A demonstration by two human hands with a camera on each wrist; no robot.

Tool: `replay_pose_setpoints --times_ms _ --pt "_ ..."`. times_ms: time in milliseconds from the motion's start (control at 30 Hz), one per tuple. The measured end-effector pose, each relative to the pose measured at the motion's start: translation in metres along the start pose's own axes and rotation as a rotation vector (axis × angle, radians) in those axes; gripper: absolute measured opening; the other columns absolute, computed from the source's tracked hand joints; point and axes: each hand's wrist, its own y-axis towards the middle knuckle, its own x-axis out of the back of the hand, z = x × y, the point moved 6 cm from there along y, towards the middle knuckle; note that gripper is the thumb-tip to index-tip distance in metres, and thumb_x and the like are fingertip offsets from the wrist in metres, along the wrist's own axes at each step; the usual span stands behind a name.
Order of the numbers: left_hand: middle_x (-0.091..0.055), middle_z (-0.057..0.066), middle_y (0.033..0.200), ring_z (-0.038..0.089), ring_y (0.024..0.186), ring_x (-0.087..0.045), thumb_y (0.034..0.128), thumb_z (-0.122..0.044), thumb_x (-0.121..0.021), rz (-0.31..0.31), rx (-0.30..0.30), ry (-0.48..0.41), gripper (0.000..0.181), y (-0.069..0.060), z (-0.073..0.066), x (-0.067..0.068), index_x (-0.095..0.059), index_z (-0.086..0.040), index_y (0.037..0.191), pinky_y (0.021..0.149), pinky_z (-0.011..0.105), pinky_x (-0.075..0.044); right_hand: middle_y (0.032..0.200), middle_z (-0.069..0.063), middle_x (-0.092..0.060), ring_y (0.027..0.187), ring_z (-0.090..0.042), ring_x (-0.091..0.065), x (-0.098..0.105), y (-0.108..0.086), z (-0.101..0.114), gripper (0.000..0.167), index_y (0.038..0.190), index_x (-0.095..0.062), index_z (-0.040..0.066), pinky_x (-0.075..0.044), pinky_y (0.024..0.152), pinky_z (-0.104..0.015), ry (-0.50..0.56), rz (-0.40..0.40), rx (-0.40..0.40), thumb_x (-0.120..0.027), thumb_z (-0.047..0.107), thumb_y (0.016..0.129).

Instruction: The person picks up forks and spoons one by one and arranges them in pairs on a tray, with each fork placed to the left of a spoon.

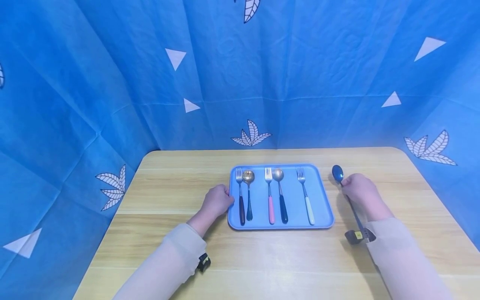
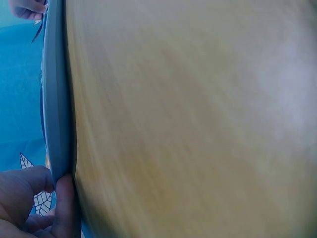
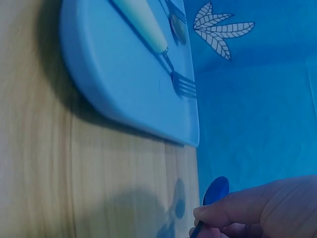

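My left hand (image 1: 216, 202) grips the left rim of a light blue tray (image 1: 322, 210); in the left wrist view its thumb and fingers pinch the tray edge (image 2: 60, 109). To the right of the tray, my right hand (image 1: 361, 192) pinches a dark blue spoon (image 1: 337, 172) by its handle near the bowl. The bowl (image 3: 216, 190) points away from me, and its shadow falls apart from it on the table. Lying on the tray are a brown-handled fork (image 1: 241, 210), a gold-bowled spoon (image 1: 248, 177), a pink-handled fork (image 1: 271, 210), a dark-handled spoon (image 1: 283, 210) and a white-handled fork (image 1: 309, 211).
The wooden table (image 1: 285, 266) has rounded far corners. Behind it and along both sides hangs a blue cloth (image 1: 225, 75) with white leaves and triangles.
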Motion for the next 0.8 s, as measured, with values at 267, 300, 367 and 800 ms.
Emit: replay_pose_setpoints --times_ms 267,300,367,800 --pt "-0.053 0.005 0.069 0.02 0.063 -0.054 0.0906 -0.01 -0.064 0.003 -0.007 0.007 0.016 0.0 -0.001 0.0 -0.055 -0.007 0.078 0.056 0.029 -0.042 0.12 -0.035 -0.061 0.105 -0.053 -0.058 -0.004 0.004 0.009 0.034 0.115 -0.065 -0.01 -0.045 0.091 -0.062 0.01 -0.009 0.015 -0.063 0.011 0.089" --pt "-0.053 0.005 0.069 0.02 0.063 -0.055 0.0906 -0.01 -0.064 0.002 -0.006 0.007 0.016 0.0 -0.001 0.0 -0.055 -0.007 0.078 0.056 0.029 -0.042 0.119 -0.034 -0.062 0.104 -0.052 -0.058 -0.005 0.004 0.011 0.033 0.115 -0.065 -0.01 -0.045 0.089 -0.061 0.013 -0.009 0.017 -0.063 0.011 0.089" --pt "-0.053 0.005 0.069 0.02 0.063 -0.055 0.0908 -0.01 -0.064 0.001 -0.004 0.004 0.016 0.0 -0.001 0.0 -0.055 -0.007 0.078 0.056 0.029 -0.041 0.118 -0.034 -0.063 0.101 -0.05 -0.06 -0.006 0.005 0.014 0.032 0.113 -0.066 -0.01 -0.047 0.087 -0.06 0.014 -0.013 0.02 -0.062 0.011 0.089" --pt "-0.052 0.006 0.069 0.02 0.062 -0.054 0.0912 -0.01 -0.063 0.005 -0.002 -0.009 0.015 -0.001 0.0 0.0 -0.054 -0.007 0.079 0.054 0.029 -0.041 0.109 -0.028 -0.067 0.095 -0.044 -0.063 -0.017 0.007 0.03 0.029 0.11 -0.068 -0.008 -0.05 0.081 -0.054 0.021 -0.001 0.011 -0.058 0.011 0.09"
